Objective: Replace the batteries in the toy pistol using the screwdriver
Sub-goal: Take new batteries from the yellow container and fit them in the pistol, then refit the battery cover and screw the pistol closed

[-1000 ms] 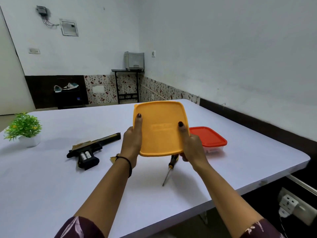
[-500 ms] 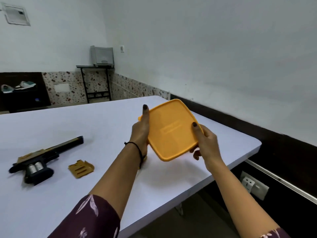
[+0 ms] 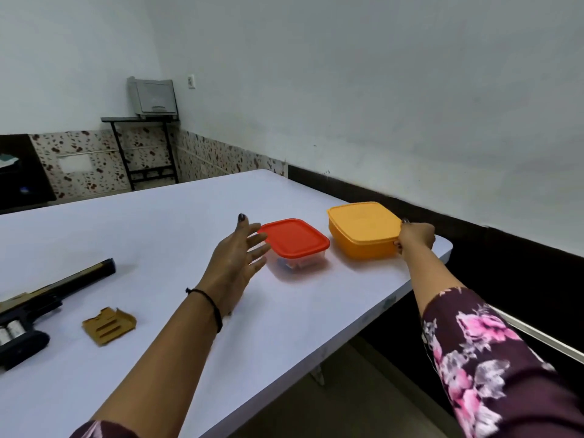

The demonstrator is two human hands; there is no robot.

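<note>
Two lidded boxes are now seen side by side near the far right corner of the table [image 3: 158,235]: the yellow box [image 3: 360,235], which half a second ago was held up in the air between both hands, has been set down just beside the red-lidded box [image 3: 294,238]. Its near right corner is gripped by the right hand [image 3: 415,237], with the fingers curled against the wall and rim. The left hand [image 3: 235,263] has been taken off it and is held open above the table, fingers spread wide, close to the red-lidded box but holding nothing. The toy pistol [image 3: 47,298] is left lying at the left edge of the view, its grip compartment uncovered with two batteries [image 3: 11,330] visible inside, and the gold battery cover [image 3: 109,325] is laid beside it. The screwdriver is not seen here. It may be judged that the yellow box is done with, and that the pistol's batteries are yet to be dealt with.
</note>
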